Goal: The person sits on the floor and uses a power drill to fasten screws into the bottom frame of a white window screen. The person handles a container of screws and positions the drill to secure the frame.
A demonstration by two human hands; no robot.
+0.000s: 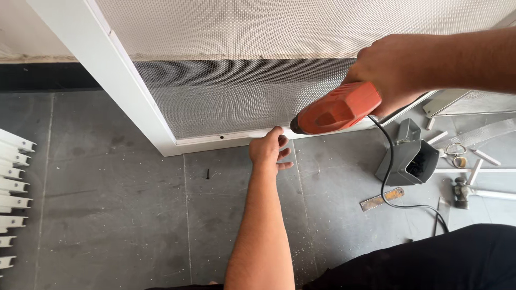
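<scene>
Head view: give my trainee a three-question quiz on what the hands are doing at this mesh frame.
1. True or false: the right hand holds the orange power drill with its tip at the white frame.
2. Where is the left hand? A) on the bottom rail B) on the grey box C) flat on the floor
3. What small dark thing lies on the floor tile left of the left hand?

Key: 1 true; 2 A; 3 a loose screw.

Orange drill (339, 109), white-framed mesh screen (242, 96)
</scene>
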